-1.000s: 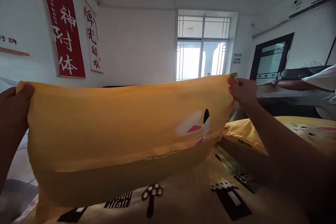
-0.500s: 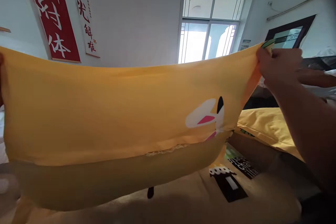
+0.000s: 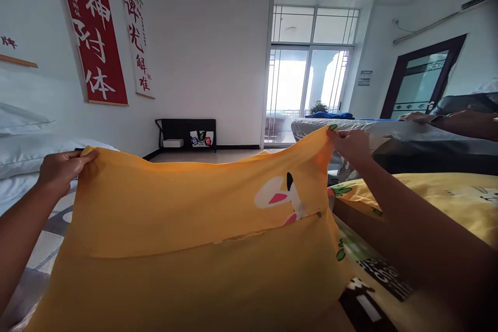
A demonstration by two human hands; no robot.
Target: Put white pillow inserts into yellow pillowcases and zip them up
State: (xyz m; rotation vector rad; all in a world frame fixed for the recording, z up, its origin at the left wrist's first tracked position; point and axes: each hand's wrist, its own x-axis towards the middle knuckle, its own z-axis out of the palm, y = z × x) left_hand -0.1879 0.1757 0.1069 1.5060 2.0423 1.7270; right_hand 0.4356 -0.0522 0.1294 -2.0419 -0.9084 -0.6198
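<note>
Between the left hand [image 3: 63, 171] and the right hand [image 3: 352, 145], one yellow cloth [image 3: 182, 197] stretched wide!

Both hands are closed on it, left pinching one top corner, right pinching the other a touch higher, and look at that top edge dipping in the middle! A seam [image 3: 241, 237] runs across below, and the lower part drops out of view in front of a printed sheet [image 3: 383, 275]. This looks like the spreading step; the next move, I'd judge, calls for a firm grip on both corners, a level edge and more sideways pull against that sag. Over at right, a yellow pillow [image 3: 447, 192] lies close by the forearm; farther back, another person's hand [image 3: 414, 118].
</note>
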